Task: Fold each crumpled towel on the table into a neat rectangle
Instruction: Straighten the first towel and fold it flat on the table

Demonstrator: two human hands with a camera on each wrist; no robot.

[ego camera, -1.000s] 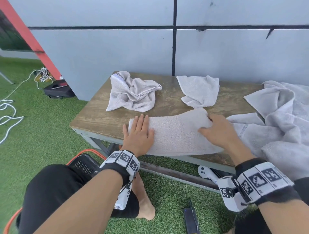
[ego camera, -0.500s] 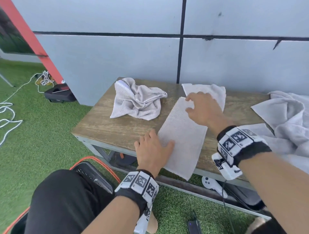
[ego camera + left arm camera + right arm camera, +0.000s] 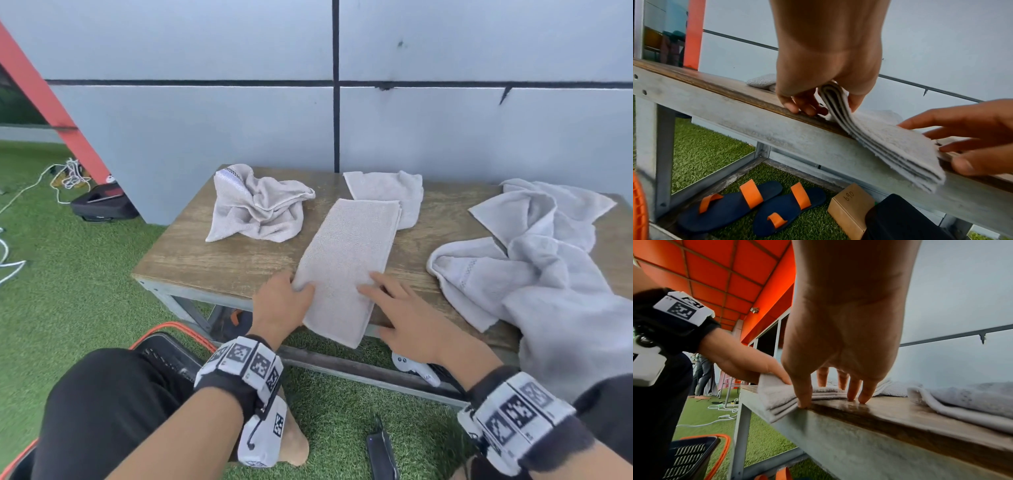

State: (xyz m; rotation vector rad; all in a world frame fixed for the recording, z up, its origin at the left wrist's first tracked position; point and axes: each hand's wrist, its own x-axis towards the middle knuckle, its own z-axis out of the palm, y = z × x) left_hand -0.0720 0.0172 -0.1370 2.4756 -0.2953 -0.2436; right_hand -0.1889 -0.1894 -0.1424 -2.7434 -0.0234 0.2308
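Left hand [image 3: 281, 305] of mine pinches the near left edge of the folded towel [image 3: 346, 267], thumb on top, fingers curled beneath (the layers show in the wrist view). It lies lengthwise on the tabletop [image 3: 219, 263], its near end hanging over the front edge. Right hand [image 3: 407, 322] is spread loosely, fingertips touching the towel's right edge and the wood.

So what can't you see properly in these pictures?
- Left hand fingers under the folded grey towel: hidden by the towel in the head view.
- Big crumpled pale grey towel: cut off by the right edge, head view.
- Small flat grey towel at the back: its near part is covered by the folded towel.
- White controller-like thing under the wooden table: partly hidden by the right hand.
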